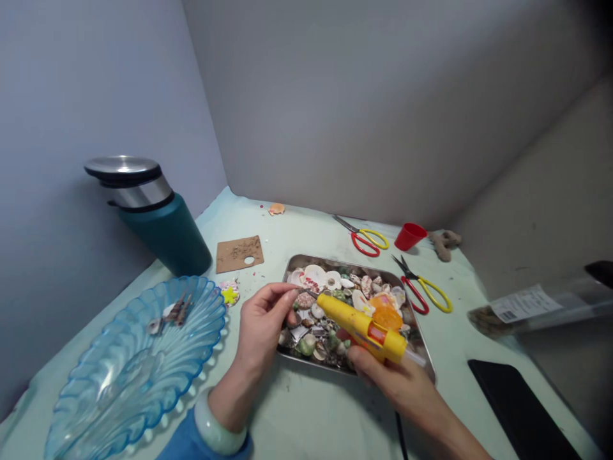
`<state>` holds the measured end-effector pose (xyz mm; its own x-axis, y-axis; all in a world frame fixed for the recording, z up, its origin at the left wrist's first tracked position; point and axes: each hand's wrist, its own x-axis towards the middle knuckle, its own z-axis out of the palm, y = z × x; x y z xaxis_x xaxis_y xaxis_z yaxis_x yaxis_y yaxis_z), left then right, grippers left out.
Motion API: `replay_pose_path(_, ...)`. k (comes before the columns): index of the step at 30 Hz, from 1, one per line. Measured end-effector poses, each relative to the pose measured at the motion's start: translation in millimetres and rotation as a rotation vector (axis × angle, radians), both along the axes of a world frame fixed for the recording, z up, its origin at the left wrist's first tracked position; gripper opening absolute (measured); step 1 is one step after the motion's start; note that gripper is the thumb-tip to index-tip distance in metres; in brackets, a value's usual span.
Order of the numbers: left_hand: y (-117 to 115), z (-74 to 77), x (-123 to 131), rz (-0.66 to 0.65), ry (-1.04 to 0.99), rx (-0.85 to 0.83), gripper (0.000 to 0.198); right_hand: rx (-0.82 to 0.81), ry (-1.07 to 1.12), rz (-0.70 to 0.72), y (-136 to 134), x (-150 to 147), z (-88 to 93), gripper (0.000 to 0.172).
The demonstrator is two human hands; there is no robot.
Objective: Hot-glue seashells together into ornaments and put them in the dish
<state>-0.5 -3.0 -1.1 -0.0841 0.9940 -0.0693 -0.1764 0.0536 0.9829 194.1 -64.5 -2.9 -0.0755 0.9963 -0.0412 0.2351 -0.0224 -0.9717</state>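
Note:
A yellow hot glue gun (359, 322) with a clear glue stick out of its rear is gripped in my right hand (383, 370). Its dark nozzle points left, right at the fingertips of my left hand (268, 313). Those fingers are pinched together; whatever small piece they hold is too small and covered to name. Both hands are over a metal tray (311, 365) filled with seashells (332, 279), spotted shells, greenish pieces and orange discs (387, 317). A black cord (400, 434) runs down below my right hand.
Left are a blue scalloped dish (129, 364) with small brown pieces, a teal bottle (167, 233) and a cardboard piece (239, 253). Beyond the tray lie two scissors (368, 243) (424, 287) and a red cup (410, 236). A black flat object (517, 402) and plastic bag (531, 306) are right.

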Motion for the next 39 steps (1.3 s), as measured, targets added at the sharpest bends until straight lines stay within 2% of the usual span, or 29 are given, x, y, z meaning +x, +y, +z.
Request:
replay_pose_path(6, 1, 0.3, 1, -0.013, -0.016, -0.016, 0.017, 0.014, -0.031, 0.026, -1, -1, -1.1, 0.028)
replay_pose_path(14, 2, -0.1, -1, -0.010, -0.069, -0.023, 0.018, 0.010, 0.062, 0.033, 1, -1, 0.4, 0.023)
replay_pose_path(21, 0, -1.2, -1, -0.021, -0.019, -0.018, 0.018, -0.015, 0.030, 0.037, 1, 0, -2.2, 0.029)
replay_pose_path(28, 0, 1.9, 0, -0.020, -0.017, -0.010, 0.018, -0.163, 0.054, 0.009, 1, 2, -11.4, 0.043)
replay_pose_path(35, 0, 3.0, -1, -0.024, -0.012, 0.000, 0.018, -0.251, 0.275, 0.050, 1, -1, -0.4, 0.051)
replay_pose_path(39, 0, 3.5, -1, -0.039, -0.023, 0.000, 0.018, -0.296, 0.312, 0.092, 4, 2, -0.1, 0.053)
